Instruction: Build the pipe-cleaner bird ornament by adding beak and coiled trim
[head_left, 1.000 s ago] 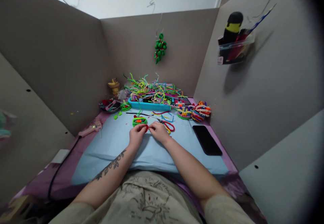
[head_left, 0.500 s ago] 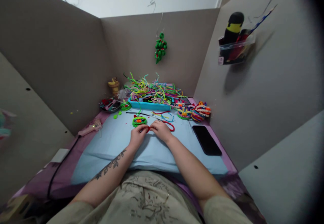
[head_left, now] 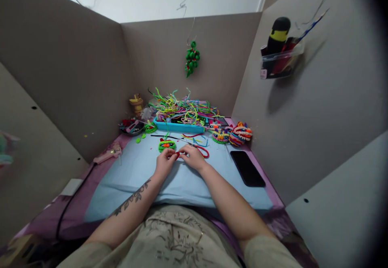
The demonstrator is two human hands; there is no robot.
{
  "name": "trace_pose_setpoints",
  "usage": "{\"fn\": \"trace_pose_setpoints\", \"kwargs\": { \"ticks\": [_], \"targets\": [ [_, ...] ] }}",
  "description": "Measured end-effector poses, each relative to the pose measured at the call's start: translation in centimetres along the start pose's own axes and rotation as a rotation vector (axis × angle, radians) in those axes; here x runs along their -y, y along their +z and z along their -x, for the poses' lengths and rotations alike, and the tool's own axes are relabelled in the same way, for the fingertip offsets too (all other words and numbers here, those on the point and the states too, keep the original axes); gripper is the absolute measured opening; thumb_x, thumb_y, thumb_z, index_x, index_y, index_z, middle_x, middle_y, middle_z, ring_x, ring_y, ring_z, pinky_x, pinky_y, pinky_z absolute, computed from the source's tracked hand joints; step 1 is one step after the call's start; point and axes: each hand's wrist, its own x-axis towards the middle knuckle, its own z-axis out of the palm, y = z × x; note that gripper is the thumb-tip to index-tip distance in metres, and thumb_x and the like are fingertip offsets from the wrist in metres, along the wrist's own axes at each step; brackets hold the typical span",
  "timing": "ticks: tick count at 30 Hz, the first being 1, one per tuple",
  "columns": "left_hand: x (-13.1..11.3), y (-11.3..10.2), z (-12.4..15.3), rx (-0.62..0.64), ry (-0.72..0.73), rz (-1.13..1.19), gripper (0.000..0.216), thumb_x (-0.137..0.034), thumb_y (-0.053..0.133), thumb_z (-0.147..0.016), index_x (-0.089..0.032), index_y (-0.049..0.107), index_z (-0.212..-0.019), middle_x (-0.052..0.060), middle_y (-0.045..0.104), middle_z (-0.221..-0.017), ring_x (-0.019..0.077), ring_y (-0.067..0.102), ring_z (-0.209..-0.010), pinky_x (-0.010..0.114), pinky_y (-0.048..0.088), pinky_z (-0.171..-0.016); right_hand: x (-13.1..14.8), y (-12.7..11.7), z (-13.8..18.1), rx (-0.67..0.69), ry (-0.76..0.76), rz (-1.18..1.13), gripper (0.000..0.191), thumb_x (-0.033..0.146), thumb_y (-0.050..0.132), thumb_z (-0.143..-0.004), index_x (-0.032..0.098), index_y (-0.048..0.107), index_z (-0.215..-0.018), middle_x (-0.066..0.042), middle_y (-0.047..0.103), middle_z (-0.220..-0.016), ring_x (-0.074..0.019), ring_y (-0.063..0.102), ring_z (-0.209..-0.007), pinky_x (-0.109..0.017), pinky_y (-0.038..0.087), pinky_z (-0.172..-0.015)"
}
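Note:
My left hand [head_left: 163,163] and my right hand [head_left: 193,157] meet over the light blue pillow [head_left: 142,167], fingers pinched together on a red pipe cleaner [head_left: 177,155] held between them. Just beyond my left hand lies a small green pipe-cleaner piece with orange beads [head_left: 167,144]. A red loop [head_left: 203,150] curls on the pillow beside my right hand. My left forearm carries a tattoo.
A blue tray heaped with coloured pipe cleaners [head_left: 178,125] stands at the back. Finished colourful pieces [head_left: 239,133] sit at the back right, a black phone [head_left: 247,168] at the right, a glue gun [head_left: 107,154] at the left, a dark bowl [head_left: 132,127] behind it. Grey partition walls enclose the space.
My hands stay together on the red pipe cleaner; the fingers shift only slightly. Nothing else has moved.

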Motion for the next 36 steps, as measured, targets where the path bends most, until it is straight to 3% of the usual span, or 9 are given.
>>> {"fn": "trace_pose_setpoints", "kwargs": {
  "ticks": [5, 16, 24, 31, 36],
  "targets": [
    [-0.44, 0.04, 0.42, 0.017, 0.057, -0.074, 0.011, -0.029, 0.062, -0.075, -0.019, 0.059, -0.075, 0.001, 0.066, -0.072, 0.0161, 0.064, -0.068, 0.026, 0.048, -0.066, -0.26, -0.07, -0.12, -0.021, 0.044, -0.068, 0.012, 0.017, 0.059, -0.083, 0.018, 0.069, -0.089, -0.004, 0.068, -0.086, -0.0143, 0.061, -0.077, -0.025, 0.046, -0.070],
    [0.03, 0.01, 0.75, 0.066, 0.140, -0.173, 0.004, -0.024, 0.059, -0.079, -0.021, 0.061, -0.077, 0.000, 0.067, -0.075, 0.0152, 0.060, -0.067, 0.026, 0.046, -0.066, -0.34, -0.32, -0.32, 0.100, 0.098, -0.074, 0.014, 0.013, 0.061, -0.080, 0.020, 0.073, -0.079, -0.003, 0.069, -0.079, -0.0150, 0.061, -0.076, -0.025, 0.043, -0.072],
    [-0.52, 0.00, 0.73, 0.019, 0.086, -0.105, 0.007, -0.028, 0.061, -0.076, -0.021, 0.059, -0.075, 0.000, 0.066, -0.072, 0.0159, 0.062, -0.067, 0.027, 0.047, -0.066, -0.16, 0.09, -0.26, 0.100, 0.162, -0.137, 0.013, 0.012, 0.059, -0.077, 0.017, 0.071, -0.076, -0.004, 0.068, -0.079, -0.0154, 0.059, -0.077, -0.025, 0.042, -0.072],
    [-0.45, 0.16, 0.38, -0.027, 0.005, 0.040, 0.014, -0.031, 0.062, -0.072, -0.019, 0.056, -0.075, 0.000, 0.065, -0.066, 0.0164, 0.064, -0.062, 0.026, 0.049, -0.060, -0.62, 0.47, -0.28, 0.126, 0.248, -0.291, 0.014, 0.024, 0.059, -0.079, 0.015, 0.069, -0.074, 0.001, 0.065, -0.066, -0.0127, 0.057, -0.063, -0.021, 0.042, -0.059],
    [-0.57, 0.14, 0.51, -0.017, 0.010, 0.075, 0.014, -0.030, 0.063, -0.072, -0.018, 0.059, -0.077, 0.000, 0.066, -0.068, 0.0162, 0.065, -0.063, 0.026, 0.050, -0.061, -0.68, 0.33, -0.39, 0.114, 0.271, -0.358, 0.014, 0.025, 0.060, -0.077, 0.015, 0.069, -0.072, 0.000, 0.066, -0.068, -0.0136, 0.058, -0.066, -0.022, 0.042, -0.061]
  ]
}}
